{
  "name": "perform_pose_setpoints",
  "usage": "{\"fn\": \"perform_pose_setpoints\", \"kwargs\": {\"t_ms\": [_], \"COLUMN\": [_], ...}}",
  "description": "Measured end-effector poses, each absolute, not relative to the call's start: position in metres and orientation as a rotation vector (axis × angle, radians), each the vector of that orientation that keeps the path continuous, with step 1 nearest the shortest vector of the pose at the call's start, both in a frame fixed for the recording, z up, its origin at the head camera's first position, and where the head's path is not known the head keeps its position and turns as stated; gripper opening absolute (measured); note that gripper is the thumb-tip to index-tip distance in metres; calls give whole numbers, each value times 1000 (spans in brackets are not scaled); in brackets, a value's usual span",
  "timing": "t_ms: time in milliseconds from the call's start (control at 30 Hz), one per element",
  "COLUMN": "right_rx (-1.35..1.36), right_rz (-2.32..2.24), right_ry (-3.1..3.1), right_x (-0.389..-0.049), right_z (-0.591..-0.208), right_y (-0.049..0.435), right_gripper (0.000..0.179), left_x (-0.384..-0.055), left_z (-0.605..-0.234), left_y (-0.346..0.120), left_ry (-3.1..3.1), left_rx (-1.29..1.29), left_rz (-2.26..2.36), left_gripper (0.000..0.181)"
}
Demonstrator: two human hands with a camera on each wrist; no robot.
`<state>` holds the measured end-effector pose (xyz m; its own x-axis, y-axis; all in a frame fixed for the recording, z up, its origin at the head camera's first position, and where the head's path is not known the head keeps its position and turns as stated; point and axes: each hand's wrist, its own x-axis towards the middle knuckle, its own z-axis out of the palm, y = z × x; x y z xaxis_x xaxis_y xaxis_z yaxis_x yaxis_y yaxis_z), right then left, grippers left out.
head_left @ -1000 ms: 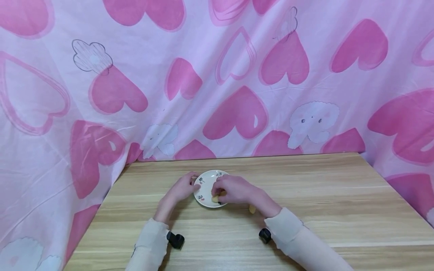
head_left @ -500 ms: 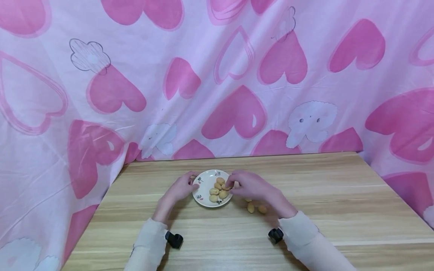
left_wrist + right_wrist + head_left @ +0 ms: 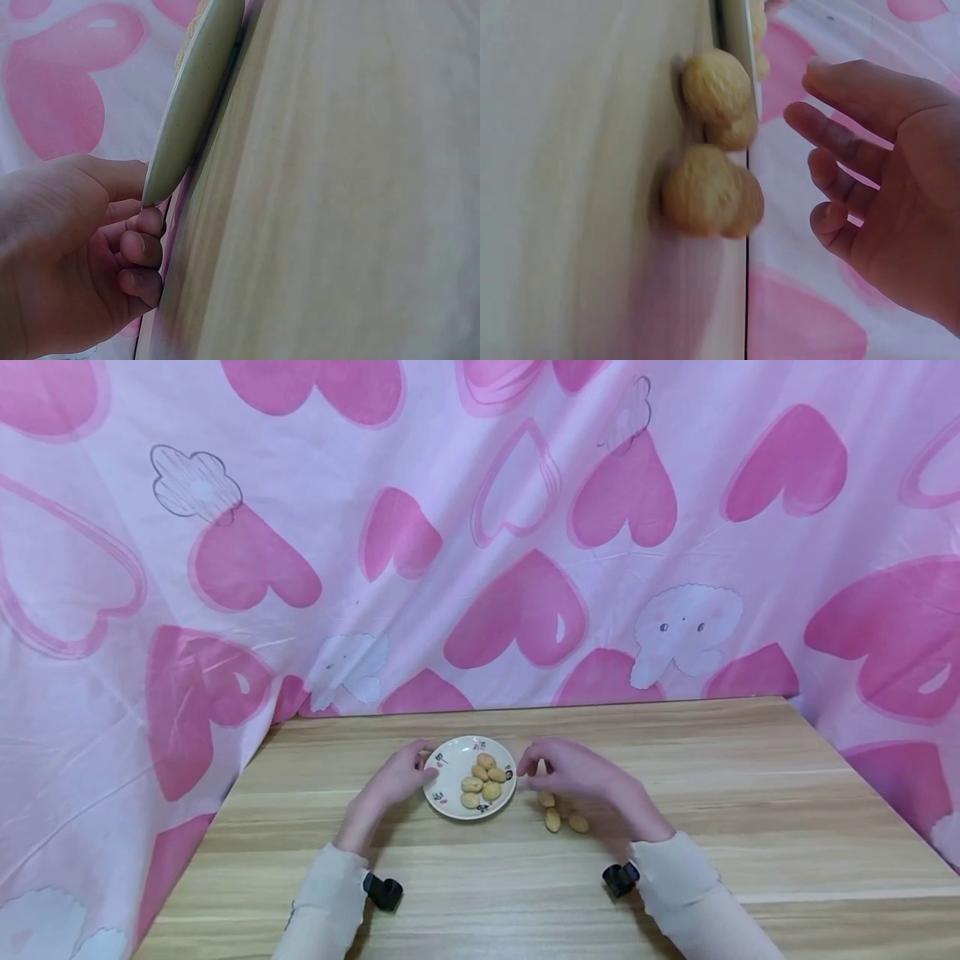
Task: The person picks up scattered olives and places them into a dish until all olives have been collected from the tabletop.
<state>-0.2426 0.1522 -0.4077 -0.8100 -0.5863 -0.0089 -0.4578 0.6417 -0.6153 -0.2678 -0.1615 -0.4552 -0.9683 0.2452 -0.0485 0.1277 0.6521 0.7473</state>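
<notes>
A white plate (image 3: 441, 802) with small dark and red marks holds several tan, wrinkled, oval walnut-like nuts (image 3: 491, 791) in its right half. My left hand (image 3: 400, 772) pinches the plate's left rim; in the left wrist view the thumb lies at the rim and the other fingers curl beside it. Right of the plate, my right hand (image 3: 577, 768) hovers over several loose walnut-like nuts (image 3: 552, 820) on the table. Its thumb and fingers are parted and slightly bent, with nothing between them in the right wrist view. The hand partly covers the farthest loose nut.
The wooden table (image 3: 480, 893) carries the plate and the loose nuts. A pink curtain (image 3: 517, 527) with hearts hangs right behind its far edge and along its left side. Each wrist wears a black camera (image 3: 384, 892).
My right hand has moved from over the plate to the right, above the loose nuts, leaving the plate's nuts uncovered. My left hand stays at the rim.
</notes>
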Motion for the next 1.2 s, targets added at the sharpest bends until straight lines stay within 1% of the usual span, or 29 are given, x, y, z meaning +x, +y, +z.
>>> {"fn": "perform_pose_setpoints", "kwargs": {"t_ms": [267, 533, 667, 867, 1000, 1200], "right_rx": [-856, -880, -858, -747, -728, -738], "right_rz": [-913, -894, -898, -858, -829, -828], "right_ry": [2605, 2550, 2484, 2435, 2438, 2445], "right_x": [-252, -257, -257, -256, -257, -258], "right_z": [-415, -419, -421, -426, -427, -428], "right_y": [177, 192, 198, 199, 198, 197], "right_gripper": [15, 15, 17, 23, 28, 27], "left_x": [-269, -269, -268, -268, -269, -269], "left_z": [-456, -456, -457, -456, -455, -454], "left_y": [-163, -163, -162, -162, -162, -162], "left_ry": [2721, 2724, 2719, 2712, 2710, 2714], "left_rx": [320, 309, 308, 293, 286, 299], "left_rz": [1205, 1198, 1199, 1207, 1201, 1191], "left_gripper": [47, 46, 46, 46, 47, 47]}}
